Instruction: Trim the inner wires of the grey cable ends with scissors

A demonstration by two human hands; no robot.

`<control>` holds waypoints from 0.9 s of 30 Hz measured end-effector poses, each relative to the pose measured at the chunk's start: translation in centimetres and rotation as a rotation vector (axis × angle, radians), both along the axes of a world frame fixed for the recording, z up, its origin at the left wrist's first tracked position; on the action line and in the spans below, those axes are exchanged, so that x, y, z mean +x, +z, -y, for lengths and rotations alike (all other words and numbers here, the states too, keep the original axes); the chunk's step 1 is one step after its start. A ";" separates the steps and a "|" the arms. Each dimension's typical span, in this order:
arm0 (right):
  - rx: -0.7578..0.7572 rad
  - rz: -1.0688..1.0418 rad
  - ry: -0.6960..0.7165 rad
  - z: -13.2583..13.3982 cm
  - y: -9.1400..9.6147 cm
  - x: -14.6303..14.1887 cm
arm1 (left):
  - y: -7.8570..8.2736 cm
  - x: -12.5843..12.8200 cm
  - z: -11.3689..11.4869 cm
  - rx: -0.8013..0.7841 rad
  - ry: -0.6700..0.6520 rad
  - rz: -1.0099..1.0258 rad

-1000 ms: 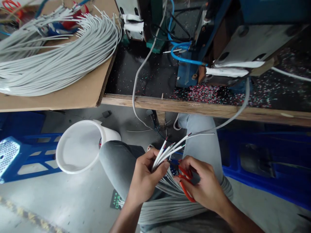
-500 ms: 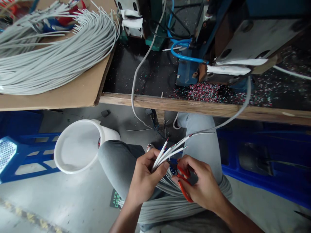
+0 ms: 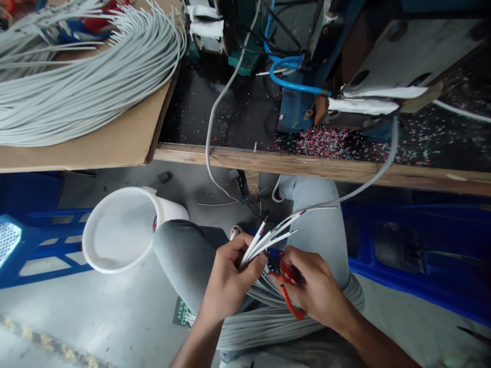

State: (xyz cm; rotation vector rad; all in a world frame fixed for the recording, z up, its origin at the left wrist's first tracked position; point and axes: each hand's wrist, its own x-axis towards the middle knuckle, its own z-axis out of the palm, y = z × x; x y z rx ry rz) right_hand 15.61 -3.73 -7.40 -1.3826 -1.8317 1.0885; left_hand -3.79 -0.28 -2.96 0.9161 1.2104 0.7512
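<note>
- Cables: a big grey coil (image 3: 84,87) lies on a cardboard sheet (image 3: 115,140) at the far left of the desk (image 3: 307,166).
- Below the desk edge, a blue plastic stool (image 3: 34,245) stands on the floor. A white bucket (image 3: 115,232) lies tipped just beside the person's left knee, its mouth turned toward the camera.
- The left hand (image 3: 230,278) comes up from the bottom of the view, forearm slanting up and to the right. Its fingers are curled tight around a small bunch of grey cable ends (image 3: 268,236), thumb pressed over them, so the stripped tips fan out up and to the right above the lap.
- That bunch rises from a thick cable bundle (image 3: 264,322) draped across the person's thighs, under both hands.
- Red-handled scissors (image 3: 287,299) sit just right of the held bunch, blades pointing toward it — whether they touch a cable cannot be told.
- The right hand (image 3: 316,294) reaches in from the lower right, wrist bent inward and knuckles up, fingers closed around the scissor handles.
- Higher up on the desk, a blue machine (image 3: 297,110) with a blue hose (image 3: 291,87) stands behind a heap of coloured insulation scraps (image 3: 326,140).
- One grey cable (image 3: 387,153) runs from the machine's right side down over the desk edge toward the fanned tips.
</note>
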 end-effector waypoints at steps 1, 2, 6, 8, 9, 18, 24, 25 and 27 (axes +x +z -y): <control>0.006 0.006 0.012 -0.1 0.1 0.0 | 0.0 0.0 0.0 -0.003 -0.003 -0.001; 0.012 0.011 0.021 -0.3 0.2 0.1 | 0.0 0.1 -0.1 -0.005 -0.006 -0.001; 0.041 0.029 0.042 -0.8 0.5 0.2 | 0.0 0.2 -0.2 -0.004 -0.013 0.009; 0.059 0.041 0.045 -0.9 0.5 0.2 | -0.1 0.1 -0.3 -0.001 -0.014 0.016; 0.068 0.047 0.044 -0.9 0.4 0.2 | -0.1 0.1 -0.3 -0.001 -0.014 0.019; 0.037 0.039 0.033 -0.1 -0.3 0.0 | -0.3 -0.3 0.2 -0.013 -0.017 0.037; -0.190 0.030 0.016 -0.1 -0.3 0.9 | -1.1 -0.9 0.1 0.028 0.067 0.099; -0.233 0.022 0.015 -0.1 -0.3 1.2 | -1.1 -1.0 0.1 0.038 0.080 0.119; -0.276 -0.008 0.011 0.1 0.0 2.3 | -1.2 -1.1 0.1 0.044 0.094 0.149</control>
